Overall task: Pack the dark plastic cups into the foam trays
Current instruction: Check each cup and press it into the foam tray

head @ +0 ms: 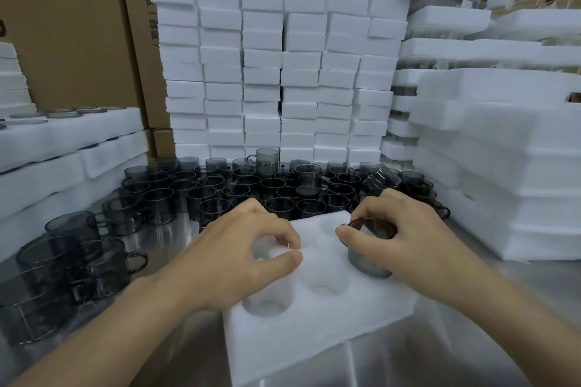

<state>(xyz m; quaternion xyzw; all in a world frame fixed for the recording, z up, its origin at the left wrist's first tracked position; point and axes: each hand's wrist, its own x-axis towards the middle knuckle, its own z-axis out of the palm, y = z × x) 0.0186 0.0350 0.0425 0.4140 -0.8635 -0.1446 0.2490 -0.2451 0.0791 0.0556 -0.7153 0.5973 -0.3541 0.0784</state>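
Foam tray (314, 324) sits closest at the near edge of the steel table (471, 298), and the left hand (239, 258) rests on its left side, fingers curled, thumb and forefinger tips nearly meeting on the foam, though a real pinch I cannot tell. Over at the tray's right edge the right hand (405, 242) grips a dark cup (367, 258) around its rim from above, thumb on the near side, fingers wrapped behind. Just past the tray's far edge crowd the loose cups (239, 188), with a wall of foam blocks (273, 66) behind and stacked trays (503, 166) close on the right.
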